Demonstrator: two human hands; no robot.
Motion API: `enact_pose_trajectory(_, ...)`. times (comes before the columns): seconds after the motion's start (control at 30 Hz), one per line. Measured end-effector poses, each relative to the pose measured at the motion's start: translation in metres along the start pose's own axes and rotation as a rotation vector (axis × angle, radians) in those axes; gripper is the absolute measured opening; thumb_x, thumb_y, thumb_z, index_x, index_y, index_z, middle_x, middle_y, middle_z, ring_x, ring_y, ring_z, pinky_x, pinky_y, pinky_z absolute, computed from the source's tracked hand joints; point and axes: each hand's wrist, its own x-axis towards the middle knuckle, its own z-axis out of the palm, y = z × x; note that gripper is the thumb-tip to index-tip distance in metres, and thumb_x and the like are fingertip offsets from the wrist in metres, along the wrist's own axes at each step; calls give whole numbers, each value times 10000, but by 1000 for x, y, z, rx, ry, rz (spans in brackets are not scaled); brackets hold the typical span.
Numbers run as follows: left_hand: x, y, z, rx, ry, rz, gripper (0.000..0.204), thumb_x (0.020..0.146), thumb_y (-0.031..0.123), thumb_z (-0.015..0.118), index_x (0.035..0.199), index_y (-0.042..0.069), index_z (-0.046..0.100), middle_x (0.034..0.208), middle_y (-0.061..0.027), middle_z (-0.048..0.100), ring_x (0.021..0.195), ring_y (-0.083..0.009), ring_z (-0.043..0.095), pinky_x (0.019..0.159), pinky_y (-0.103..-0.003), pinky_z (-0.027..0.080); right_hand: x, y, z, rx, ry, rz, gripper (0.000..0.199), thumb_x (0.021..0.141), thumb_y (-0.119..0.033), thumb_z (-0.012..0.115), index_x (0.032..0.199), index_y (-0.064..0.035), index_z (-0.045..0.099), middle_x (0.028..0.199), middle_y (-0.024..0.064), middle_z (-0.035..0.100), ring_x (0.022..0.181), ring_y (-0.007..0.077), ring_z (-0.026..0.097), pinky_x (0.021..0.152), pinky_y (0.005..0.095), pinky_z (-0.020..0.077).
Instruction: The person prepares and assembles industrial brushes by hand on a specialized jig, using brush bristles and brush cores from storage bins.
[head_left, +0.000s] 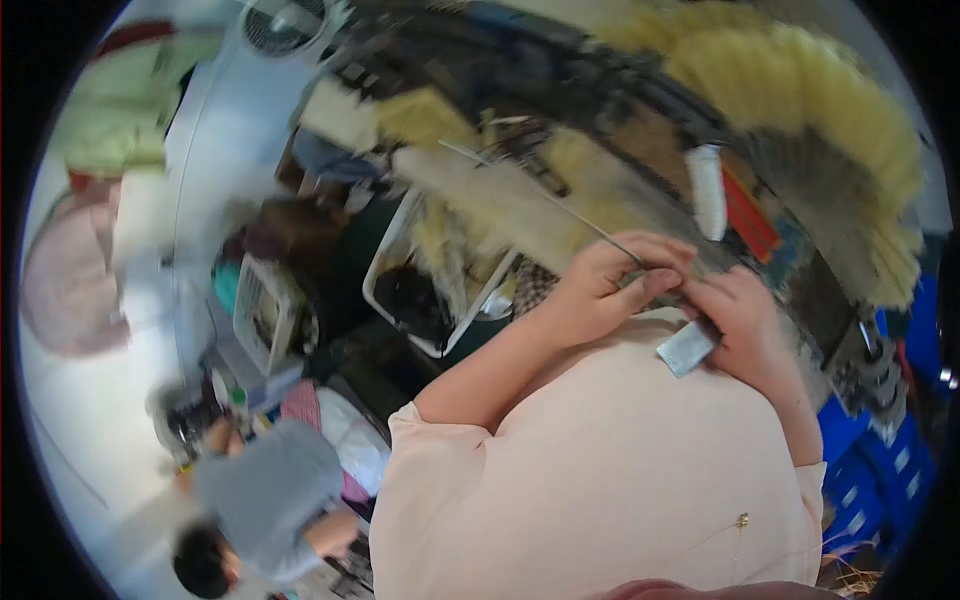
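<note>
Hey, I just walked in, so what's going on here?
A person is handling two things in front of their chest. The left hand holds a thin rod that slants up and away to the left, while the right hand grips a flat metal piece. The hands are close together. A white basket with mixed things in it sits to the left, and yellow strips fan out at upper right. A co-worker in grey is at lower left.
</note>
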Motion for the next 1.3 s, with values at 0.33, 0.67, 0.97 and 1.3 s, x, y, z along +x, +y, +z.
enact_pose_trajectory(0.33, -272, -88, -183, 314, 864, -1066, 258, 884, 241, 538, 959, 5, 609, 799, -63, 640, 692, -122, 599, 600, -229, 454, 35, -17, 47, 31, 5, 68, 393, 711, -87, 670, 1095, -69, 590, 918, 95, 606, 802, 284, 535, 682, 349, 417)
enact_pose_trajectory(0.67, -268, -156, -253, 1062, 302, -1449, 432, 853, 435, 477, 1018, 55, 600, 1016, -169, 618, 963, -343, 572, 776, -435, 457, 31, -23, 66, 29, -37, 165, 414, 699, -84, 687, 1099, -83, 585, 905, 72, 613, 779, 283, 546, 678, 344, 417)
enact_pose_trajectory(0.97, -143, -87, -145, 567, 563, -443, 175, 885, 79, 522, 1019, -34, 523, 931, -100, 571, 867, -167, 553, 786, -277, 438, 7, -5, 91, 43, -38, 163, 283, 713, -150, 619, 994, -129, 588, 861, 50, 597, 759, 264, 584, 654, 367, 461)
enact_pose_trajectory(1.3, 46, -22, 0, 952, -316, 550, 336, 849, 257, 565, 1126, 71, 533, 1165, -122, 541, 1061, -252, 533, 880, -408, 410, -104, 49, 72, -289, 333, 864, 217, 688, -114, 603, 904, -103, 582, 853, 75, 581, 766, 284, 593, 666, 388, 482)
